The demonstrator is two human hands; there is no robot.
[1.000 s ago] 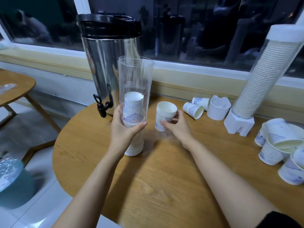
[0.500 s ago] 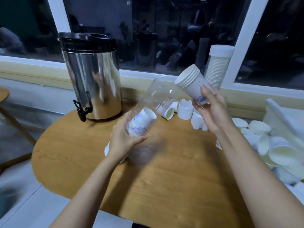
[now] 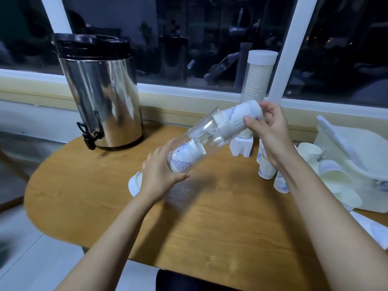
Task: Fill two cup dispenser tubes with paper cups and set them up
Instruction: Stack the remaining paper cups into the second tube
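Nearest you, the wooden table [image 3: 189,227] is stretching bare across the lower frame. Just above centre, your left hand [image 3: 161,175] is curling fingers and thumb round the lower end of the clear dispenser tube [image 3: 201,135]. It is holding the tube tilted in the air, mouth aimed toward the upper right. A few paper cups [image 3: 184,159] are sitting inside, close to that hand. A white end piece [image 3: 134,183] is showing left of your wrist; I cannot tell whether it is attached to the tube.

Your right hand [image 3: 267,127] is pinching a short cup stack [image 3: 237,120] by its closed end, and the rims are entering the tube's mouth. I judge that you are filling the second tube, with much room left. The next move is calling for a straight push along the tube's line so the rims do not catch, then a release.

Loose cups [image 3: 265,169] are standing right under your right forearm and are asking for care. Nested cups [image 3: 309,151] and a white bin [image 3: 357,156] are lying at the right edge. Behind the stack, the filled tube [image 3: 257,80] is standing upright on its white stand [image 3: 241,145]. A steel urn [image 3: 102,97] is standing well apart at upper left.
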